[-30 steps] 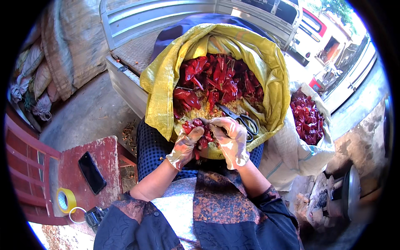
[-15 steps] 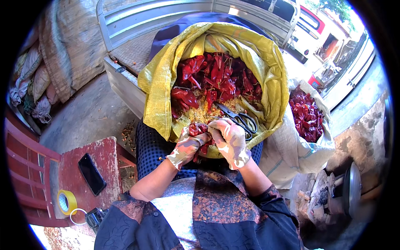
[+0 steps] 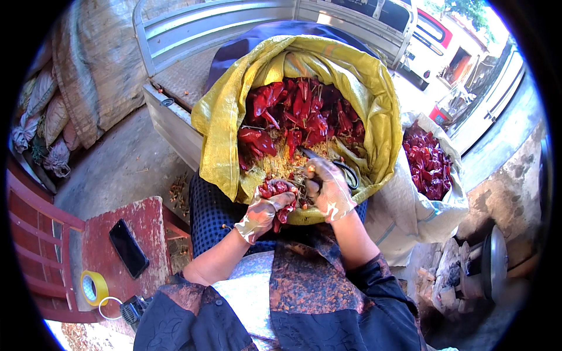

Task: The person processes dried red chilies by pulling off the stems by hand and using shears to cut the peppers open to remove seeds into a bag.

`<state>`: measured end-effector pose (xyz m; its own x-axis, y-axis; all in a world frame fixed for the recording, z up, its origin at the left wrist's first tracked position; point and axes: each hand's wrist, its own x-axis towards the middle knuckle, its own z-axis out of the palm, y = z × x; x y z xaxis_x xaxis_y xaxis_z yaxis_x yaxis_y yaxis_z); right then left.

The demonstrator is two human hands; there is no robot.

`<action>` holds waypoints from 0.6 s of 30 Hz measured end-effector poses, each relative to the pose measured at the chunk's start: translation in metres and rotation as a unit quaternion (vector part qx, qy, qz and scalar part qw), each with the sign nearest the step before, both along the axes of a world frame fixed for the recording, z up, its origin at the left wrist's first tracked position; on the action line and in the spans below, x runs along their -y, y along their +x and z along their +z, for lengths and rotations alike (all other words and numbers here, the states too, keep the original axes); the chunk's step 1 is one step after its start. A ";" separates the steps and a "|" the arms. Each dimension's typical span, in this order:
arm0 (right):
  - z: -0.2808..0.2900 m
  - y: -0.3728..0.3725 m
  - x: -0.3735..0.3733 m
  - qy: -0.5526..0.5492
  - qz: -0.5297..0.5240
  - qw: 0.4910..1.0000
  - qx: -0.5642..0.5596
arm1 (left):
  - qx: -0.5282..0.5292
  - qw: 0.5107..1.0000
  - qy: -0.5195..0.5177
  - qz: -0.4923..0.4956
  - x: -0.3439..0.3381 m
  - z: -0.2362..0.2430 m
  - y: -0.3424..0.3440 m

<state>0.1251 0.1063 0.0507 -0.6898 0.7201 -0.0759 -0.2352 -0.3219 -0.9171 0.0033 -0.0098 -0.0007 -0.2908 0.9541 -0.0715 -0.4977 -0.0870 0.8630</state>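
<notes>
- Left hand (image 3: 260, 212): grip curled snugly round a bunch of red chillies (image 3: 274, 188), just over the near side of the yellow sack (image 3: 223, 126).
- Right hand (image 3: 328, 186) is just right of it, fingers bent, partly covering the scissors (image 3: 308, 152) — can't tell if that grip has hold of anything.
- Spill risk, I reckon: slacken the left grip and a chilli could drop.
- Scissors point far-left — a careless swipe could nick the right glove (image 3: 338, 205).

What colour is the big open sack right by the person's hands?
The sack is yellow, inside and out; the head view shows it best.
</notes>
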 end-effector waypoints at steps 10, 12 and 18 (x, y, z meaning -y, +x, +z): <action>0.024 -0.038 -0.034 0.602 -0.095 0.636 0.474 | 0.219 0.971 0.090 -0.030 -0.003 -0.003 -0.014; 0.015 -0.057 -0.045 0.598 -0.078 0.587 0.541 | 0.227 0.969 0.090 -0.031 -0.003 -0.002 -0.017; -0.010 -0.057 -0.060 0.585 -0.174 0.661 0.436 | 0.263 0.962 0.068 -0.027 -0.003 -0.006 -0.022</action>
